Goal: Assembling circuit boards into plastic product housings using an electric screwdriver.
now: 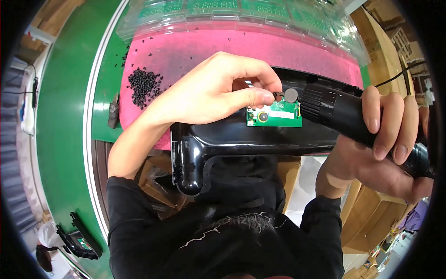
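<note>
My right hand point(395, 123) is wrapped round a black electric screwdriver point(346, 109) with a ribbed collar, its front end pointing left over a green circuit board point(274, 119). Just left of that end, the thumb and forefinger of my left hand point(232, 88) pinch a small dark piece point(278, 96) that looks like a screw; the fingertips hide most of it. The board lies on a glossy black plastic housing point(269, 137) and bears a white label. A round grey disc point(291, 95) shows between my left fingertips and the screwdriver.
A heap of small black screws point(145, 86) lies on the pink mat point(195, 51), left of my forearm. Clear plastic trays point(232, 18) with green boards stand along the back. At lower left, another black housing point(81, 237) rests on the green table point(60, 139). Cardboard boxes point(376, 218) stand right.
</note>
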Demonstrator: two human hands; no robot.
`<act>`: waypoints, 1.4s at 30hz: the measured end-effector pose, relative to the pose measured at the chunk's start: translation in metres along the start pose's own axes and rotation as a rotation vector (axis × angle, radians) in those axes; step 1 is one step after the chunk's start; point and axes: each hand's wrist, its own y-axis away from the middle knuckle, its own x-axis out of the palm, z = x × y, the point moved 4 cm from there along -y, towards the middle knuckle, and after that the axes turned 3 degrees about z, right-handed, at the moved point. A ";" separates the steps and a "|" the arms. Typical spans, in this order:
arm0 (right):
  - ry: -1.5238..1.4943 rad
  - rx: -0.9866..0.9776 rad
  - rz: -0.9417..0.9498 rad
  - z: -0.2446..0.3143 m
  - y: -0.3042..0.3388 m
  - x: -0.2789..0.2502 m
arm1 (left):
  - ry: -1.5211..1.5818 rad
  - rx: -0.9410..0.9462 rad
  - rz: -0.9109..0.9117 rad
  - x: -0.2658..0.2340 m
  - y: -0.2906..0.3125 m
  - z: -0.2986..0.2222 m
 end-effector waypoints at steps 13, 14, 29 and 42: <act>0.093 -0.053 0.097 -0.010 0.000 0.003 | -0.209 0.036 0.104 -0.004 -0.004 0.003; 0.127 -0.060 0.092 -0.009 -0.001 0.003 | -0.214 -0.064 0.149 -0.004 -0.005 0.006; 0.335 0.198 -0.076 -0.037 0.008 -0.052 | -0.388 0.258 0.134 0.005 -0.008 0.015; 0.305 0.267 0.062 -0.043 0.006 -0.052 | -0.516 0.181 0.202 0.016 -0.005 0.020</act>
